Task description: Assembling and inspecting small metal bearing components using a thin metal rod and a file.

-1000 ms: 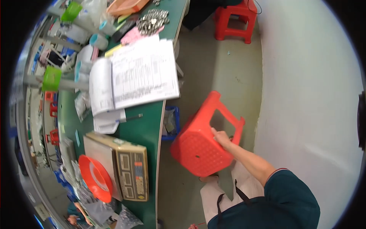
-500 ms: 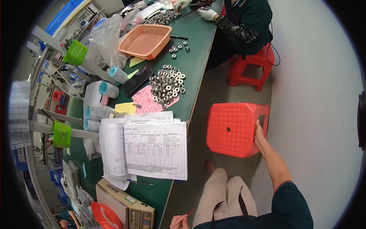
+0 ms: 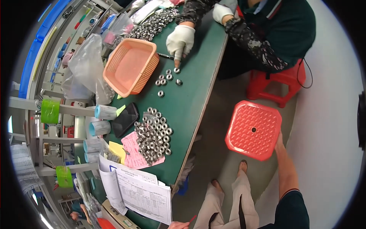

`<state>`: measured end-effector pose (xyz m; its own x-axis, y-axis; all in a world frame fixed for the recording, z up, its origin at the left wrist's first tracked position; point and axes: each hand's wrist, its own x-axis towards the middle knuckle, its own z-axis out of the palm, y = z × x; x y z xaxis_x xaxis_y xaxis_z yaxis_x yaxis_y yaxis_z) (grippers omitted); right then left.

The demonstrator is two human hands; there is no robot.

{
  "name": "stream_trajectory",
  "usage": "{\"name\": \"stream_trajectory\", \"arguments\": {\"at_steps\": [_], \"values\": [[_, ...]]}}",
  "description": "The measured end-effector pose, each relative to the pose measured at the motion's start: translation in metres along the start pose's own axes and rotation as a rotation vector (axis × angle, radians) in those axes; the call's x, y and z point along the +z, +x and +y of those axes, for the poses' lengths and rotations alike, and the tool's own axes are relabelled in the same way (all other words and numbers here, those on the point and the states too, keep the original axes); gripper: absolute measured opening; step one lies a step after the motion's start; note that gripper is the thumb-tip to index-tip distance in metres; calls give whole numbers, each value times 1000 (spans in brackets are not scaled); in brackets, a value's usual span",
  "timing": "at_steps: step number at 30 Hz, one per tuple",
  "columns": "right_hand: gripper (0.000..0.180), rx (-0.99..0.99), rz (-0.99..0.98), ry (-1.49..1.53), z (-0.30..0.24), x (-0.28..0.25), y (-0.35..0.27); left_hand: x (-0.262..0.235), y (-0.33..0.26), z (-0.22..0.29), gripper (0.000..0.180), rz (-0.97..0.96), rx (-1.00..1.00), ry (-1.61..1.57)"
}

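A red plastic stool (image 3: pixel 252 129) stands upright on the floor to the right of the green table (image 3: pixel 194 95). My right hand (image 3: pixel 279 140) grips its near right edge, with the fingers hidden under the rim. Only a sliver of my left hand (image 3: pixel 178 225) shows at the bottom edge, beside a stack of printed papers (image 3: pixel 143 195) and a thin red stick (image 3: pixel 192 218). Whether it holds anything is unclear. My legs and bare feet (image 3: pixel 228 183) are just left of the stool.
A co-worker on another red stool (image 3: pixel 274 86) touches small metal rings (image 3: pixel 167 78) with a white-gloved hand (image 3: pixel 180 40). An orange basket (image 3: pixel 131 65), a pile of metal rings (image 3: pixel 154 134), a pink sheet and a black pouch (image 3: pixel 126 119) lie on the table. Shelves line the left.
The stool was tilted in my right hand; now it stands level on the floor. The view has swung along the table toward the co-worker.
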<state>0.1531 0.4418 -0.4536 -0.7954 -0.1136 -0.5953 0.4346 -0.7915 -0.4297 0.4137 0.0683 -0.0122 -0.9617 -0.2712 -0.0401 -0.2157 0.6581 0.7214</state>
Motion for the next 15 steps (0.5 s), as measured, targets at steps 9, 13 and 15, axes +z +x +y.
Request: {"name": "stream_trajectory", "arguments": {"at_steps": [9, 13, 15], "values": [[63, 84, 262, -192, -44, 18, 36, 25, 66, 30, 14, 37, -25, -8], [44, -224, 519, -1175, -70, -12, 28, 34, 114, 30, 14, 53, 12, -179], [32, -431, 551, -1569, -38, 52, 9, 41, 138, 32, 13, 42, 9, -257]]}}
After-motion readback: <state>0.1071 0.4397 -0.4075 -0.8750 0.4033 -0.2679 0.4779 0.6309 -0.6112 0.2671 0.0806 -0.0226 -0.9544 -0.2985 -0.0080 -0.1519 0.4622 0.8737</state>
